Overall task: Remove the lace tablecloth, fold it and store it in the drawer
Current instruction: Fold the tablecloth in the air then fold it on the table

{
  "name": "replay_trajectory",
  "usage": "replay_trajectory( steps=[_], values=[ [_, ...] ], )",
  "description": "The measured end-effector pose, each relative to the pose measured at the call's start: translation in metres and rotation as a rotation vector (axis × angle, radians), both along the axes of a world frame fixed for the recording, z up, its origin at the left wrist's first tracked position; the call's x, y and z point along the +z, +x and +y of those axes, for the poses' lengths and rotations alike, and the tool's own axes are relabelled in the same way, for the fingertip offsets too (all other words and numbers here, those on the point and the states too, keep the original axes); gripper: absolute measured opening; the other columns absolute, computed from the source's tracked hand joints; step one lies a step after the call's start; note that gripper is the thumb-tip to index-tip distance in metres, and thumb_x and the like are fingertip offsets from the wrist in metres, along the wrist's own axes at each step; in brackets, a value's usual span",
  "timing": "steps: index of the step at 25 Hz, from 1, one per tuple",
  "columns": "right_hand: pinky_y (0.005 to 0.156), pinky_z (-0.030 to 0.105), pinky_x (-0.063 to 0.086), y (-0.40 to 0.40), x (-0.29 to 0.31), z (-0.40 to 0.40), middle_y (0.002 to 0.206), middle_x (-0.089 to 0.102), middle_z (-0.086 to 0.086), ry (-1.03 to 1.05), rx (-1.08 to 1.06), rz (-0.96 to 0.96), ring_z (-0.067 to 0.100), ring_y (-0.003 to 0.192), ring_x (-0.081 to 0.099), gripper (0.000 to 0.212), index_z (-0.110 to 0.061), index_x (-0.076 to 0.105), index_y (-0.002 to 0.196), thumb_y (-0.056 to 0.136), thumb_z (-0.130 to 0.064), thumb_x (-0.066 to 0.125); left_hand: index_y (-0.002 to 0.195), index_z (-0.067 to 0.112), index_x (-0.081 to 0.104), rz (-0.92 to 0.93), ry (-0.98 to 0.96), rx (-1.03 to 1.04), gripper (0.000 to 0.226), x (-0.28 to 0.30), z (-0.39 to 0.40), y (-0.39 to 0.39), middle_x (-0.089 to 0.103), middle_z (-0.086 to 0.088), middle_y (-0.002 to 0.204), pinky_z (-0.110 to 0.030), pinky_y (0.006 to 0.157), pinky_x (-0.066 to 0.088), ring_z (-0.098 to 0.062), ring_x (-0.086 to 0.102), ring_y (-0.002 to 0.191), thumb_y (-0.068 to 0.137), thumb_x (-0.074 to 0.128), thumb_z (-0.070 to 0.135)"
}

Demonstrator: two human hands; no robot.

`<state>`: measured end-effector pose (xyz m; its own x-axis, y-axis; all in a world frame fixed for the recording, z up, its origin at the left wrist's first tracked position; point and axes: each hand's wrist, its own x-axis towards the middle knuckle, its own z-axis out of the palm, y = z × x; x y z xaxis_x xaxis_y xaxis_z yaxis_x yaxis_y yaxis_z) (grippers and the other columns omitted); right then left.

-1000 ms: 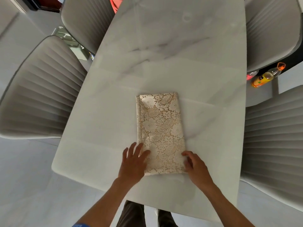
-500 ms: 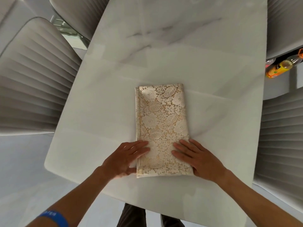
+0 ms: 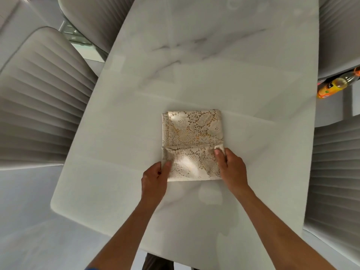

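Observation:
The cream lace tablecloth [image 3: 191,131] lies folded into a small rectangle on the white marble table [image 3: 194,75]. Its near end is lifted and turned over towards the far end, forming a flap. My left hand [image 3: 155,178] pinches the flap's left edge, thumb on top. On the flap's right edge, my right hand [image 3: 231,168] grips the cloth with its thumb pressed on the lace near the fold line. No drawer is in view.
Grey ribbed chairs stand on both sides of the table: two on the left [image 3: 39,106] and two on the right [image 3: 337,172]. An orange drink bottle [image 3: 335,87] lies on the floor beyond the right table edge.
Both hands went from lying flat on the near end of the cloth to gripping its side edges. The near end has been lifted and folded away from me.

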<state>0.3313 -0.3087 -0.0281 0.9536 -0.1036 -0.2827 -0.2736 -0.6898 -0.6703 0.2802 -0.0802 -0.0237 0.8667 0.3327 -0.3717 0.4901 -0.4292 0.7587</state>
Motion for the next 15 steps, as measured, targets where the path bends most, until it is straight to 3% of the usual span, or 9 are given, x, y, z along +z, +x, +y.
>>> replay_trajectory(
  steps=[2,4,6,8,9,10,12,15],
  values=[
    [0.057,0.032,0.037,0.008,-0.002,0.005,0.061,0.057,-0.001,-0.066,-0.033,0.027,0.026,0.061,0.057,0.042,-0.013,0.055,0.076,0.1,-0.045,0.042,0.063,0.025,0.04,0.022,0.086,0.053,0.042,0.001,-0.002,0.009,0.04,0.011,0.048,-0.024,0.05,0.037,-0.01,0.038,0.045,0.085,0.057,0.055],
    [0.059,0.033,0.039,0.01,-0.002,0.007,0.067,0.064,0.008,-0.106,-0.072,0.019,0.032,0.066,0.061,0.043,-0.01,0.057,0.078,0.1,-0.044,0.043,0.094,0.034,0.05,-0.007,0.209,0.015,0.017,0.006,-0.003,0.02,0.061,0.011,0.08,-0.035,0.064,0.051,-0.011,0.058,0.067,0.087,0.06,0.045],
    [0.059,0.036,0.043,0.006,-0.001,0.008,0.074,0.067,0.013,-0.119,-0.109,-0.011,0.037,0.071,0.063,0.038,-0.008,0.057,0.087,0.1,-0.042,0.045,0.132,0.033,0.044,-0.167,0.569,-0.324,0.042,0.002,-0.001,0.028,0.054,0.0,0.13,-0.043,0.078,0.053,-0.024,0.058,0.105,0.092,0.058,0.034],
    [0.063,0.038,0.049,0.002,0.003,0.008,0.097,0.067,0.011,-0.167,-0.064,-0.101,0.034,0.084,0.064,0.02,-0.013,0.054,0.106,0.099,-0.031,0.051,0.147,0.032,0.037,-0.307,0.774,-0.729,0.064,-0.006,0.009,0.037,0.039,-0.006,0.153,-0.05,0.099,0.044,-0.03,0.043,0.135,0.089,0.062,0.02],
    [0.068,0.038,0.052,0.001,0.003,0.004,0.116,0.063,0.009,-0.25,0.071,-0.196,0.031,0.094,0.062,0.024,-0.017,0.052,0.119,0.096,-0.02,0.056,0.149,0.033,0.032,-0.315,0.787,-0.873,0.069,-0.007,0.016,0.042,0.035,-0.004,0.157,-0.053,0.106,0.038,-0.028,0.035,0.142,0.088,0.062,0.019],
    [0.076,0.04,0.053,0.003,0.001,-0.003,0.133,0.056,0.007,-0.357,0.291,-0.308,0.03,0.106,0.058,0.044,-0.02,0.05,0.13,0.089,-0.009,0.06,0.151,0.033,0.026,-0.299,0.763,-0.964,0.07,-0.008,0.024,0.046,0.032,-0.002,0.159,-0.053,0.11,0.035,-0.026,0.03,0.145,0.091,0.059,0.022],
    [0.101,0.046,0.045,0.016,-0.005,-0.031,0.15,0.046,0.004,-0.492,0.735,-0.469,0.033,0.129,0.048,0.069,-0.02,0.049,0.14,0.077,0.003,0.061,0.154,0.033,0.016,-0.257,0.678,-1.072,0.068,-0.012,0.041,0.051,0.023,0.0,0.162,-0.049,0.111,0.036,-0.023,0.022,0.149,0.094,0.048,0.024],
    [0.118,0.048,0.028,0.037,-0.007,-0.068,0.16,0.03,0.0,-0.535,1.027,-0.378,0.028,0.148,0.024,0.075,-0.023,0.032,0.152,0.083,-0.002,0.054,0.155,0.033,0.009,-0.221,0.59,-1.19,0.085,-0.013,0.061,0.062,0.009,0.004,0.164,-0.043,0.114,0.031,-0.017,0.008,0.151,0.085,0.05,0.008]
  ],
)
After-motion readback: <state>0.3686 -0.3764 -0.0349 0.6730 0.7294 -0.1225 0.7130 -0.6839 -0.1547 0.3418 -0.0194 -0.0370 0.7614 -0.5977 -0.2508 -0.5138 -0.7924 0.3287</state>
